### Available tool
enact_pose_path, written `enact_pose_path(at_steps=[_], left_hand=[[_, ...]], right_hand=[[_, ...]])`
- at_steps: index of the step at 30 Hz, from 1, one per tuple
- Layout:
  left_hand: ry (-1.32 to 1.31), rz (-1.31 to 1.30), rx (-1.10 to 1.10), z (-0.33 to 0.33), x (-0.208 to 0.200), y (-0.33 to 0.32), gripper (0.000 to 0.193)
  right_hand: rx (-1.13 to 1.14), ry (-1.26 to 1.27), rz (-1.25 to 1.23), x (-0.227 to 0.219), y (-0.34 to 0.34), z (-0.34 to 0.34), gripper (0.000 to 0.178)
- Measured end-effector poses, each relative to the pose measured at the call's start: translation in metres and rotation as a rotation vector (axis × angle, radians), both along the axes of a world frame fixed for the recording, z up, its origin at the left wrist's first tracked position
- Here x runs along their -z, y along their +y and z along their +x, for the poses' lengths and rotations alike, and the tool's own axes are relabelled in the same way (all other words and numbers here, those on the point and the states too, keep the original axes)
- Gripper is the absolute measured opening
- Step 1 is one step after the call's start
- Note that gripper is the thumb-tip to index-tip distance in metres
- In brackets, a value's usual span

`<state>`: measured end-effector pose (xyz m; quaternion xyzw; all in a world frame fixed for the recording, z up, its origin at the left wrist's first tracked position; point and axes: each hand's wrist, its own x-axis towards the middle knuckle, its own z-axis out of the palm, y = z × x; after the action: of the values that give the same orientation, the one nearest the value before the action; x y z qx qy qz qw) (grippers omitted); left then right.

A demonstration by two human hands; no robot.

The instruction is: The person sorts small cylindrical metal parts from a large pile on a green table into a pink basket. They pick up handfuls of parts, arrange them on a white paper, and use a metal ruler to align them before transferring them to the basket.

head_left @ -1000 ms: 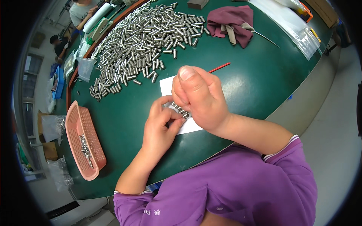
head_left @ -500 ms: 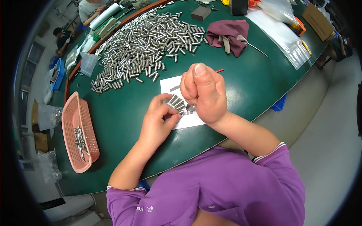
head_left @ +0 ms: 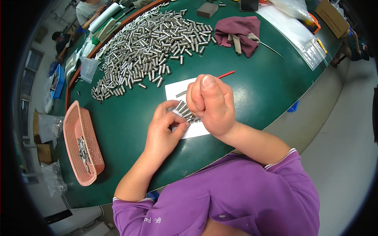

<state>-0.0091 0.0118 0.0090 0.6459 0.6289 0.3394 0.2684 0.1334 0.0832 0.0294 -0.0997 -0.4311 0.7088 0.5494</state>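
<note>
My left hand [head_left: 163, 125] curves its fingers and thumb around a small cluster of short metal pins [head_left: 184, 109] over a white sheet of paper [head_left: 195, 132]. Something clear, like thin plastic, shows by the fingertips. Just right of it, my right hand [head_left: 213, 103] is closed in a fist, thumb uppermost; whatever it may hold is hidden, and it covers part of the paper and the pins. A thin red stick [head_left: 226, 74] pokes out behind the fist. Beyond both hands spreads a big heap of metal pins [head_left: 147, 51].
On the left stands a pink perforated basket [head_left: 76, 131] with some pins inside. A maroon cloth [head_left: 246, 33] and a thin metal rod [head_left: 271, 49] lie at the far right, beside clear plastic bags [head_left: 305, 47]. A dark block [head_left: 207, 10] sits behind the heap. Other people are beyond the table.
The view has shifted slightly. My right fist is a little closer to the pins and covers more of them, while more of the red stick shows. My left hand keeps its grip.
</note>
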Motion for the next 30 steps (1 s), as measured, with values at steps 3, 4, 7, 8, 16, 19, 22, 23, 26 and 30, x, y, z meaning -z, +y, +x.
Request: enact_pose_path(at_steps=[3, 4, 7, 8, 16, 19, 22, 23, 26, 30], left_hand=[[-0.008, -0.001, 0.0, 0.001, -0.001, 0.0, 0.011], [-0.01, -0.002, 0.002, 0.001, -0.002, -0.001, 0.011], [-0.001, 0.022, 0.015, 0.003, -0.002, -0.001, 0.011], [0.011, 0.009, 0.017, 0.002, -0.003, 0.0, 0.011], [-0.076, -0.014, 0.035, -0.004, 0.005, -0.002, 0.028], [-0.12, 0.051, 0.029, -0.004, 0.007, -0.004, 0.046], [-0.057, -0.023, 0.026, -0.005, 0.004, -0.004, 0.064], [-0.073, -0.013, 0.031, -0.004, 0.005, -0.005, 0.067], [-0.106, 0.014, 0.05, -0.005, 0.006, -0.007, 0.075], [-0.115, 0.037, 0.083, -0.007, 0.008, -0.007, 0.083]], right_hand=[[0.009, -0.02, -0.003, 0.0, 0.0, -0.001, 0.042], [0.011, -0.023, -0.008, 0.001, 0.0, -0.001, 0.042], [-0.017, -0.068, -0.024, 0.002, -0.001, -0.003, 0.042], [-0.034, -0.091, -0.027, 0.0, -0.003, -0.003, 0.041], [0.033, -0.195, 0.251, -0.014, 0.013, 0.017, 0.039], [0.303, -0.731, 0.739, -0.023, 0.04, 0.039, 0.035], [0.391, -1.081, 1.042, -0.011, 0.059, 0.046, 0.029], [0.372, -1.148, 1.078, -0.003, 0.062, 0.046, 0.026], [0.278, -1.269, 1.097, 0.01, 0.061, 0.045, 0.022], [0.126, -1.314, 1.075, 0.013, 0.056, 0.043, 0.011]])
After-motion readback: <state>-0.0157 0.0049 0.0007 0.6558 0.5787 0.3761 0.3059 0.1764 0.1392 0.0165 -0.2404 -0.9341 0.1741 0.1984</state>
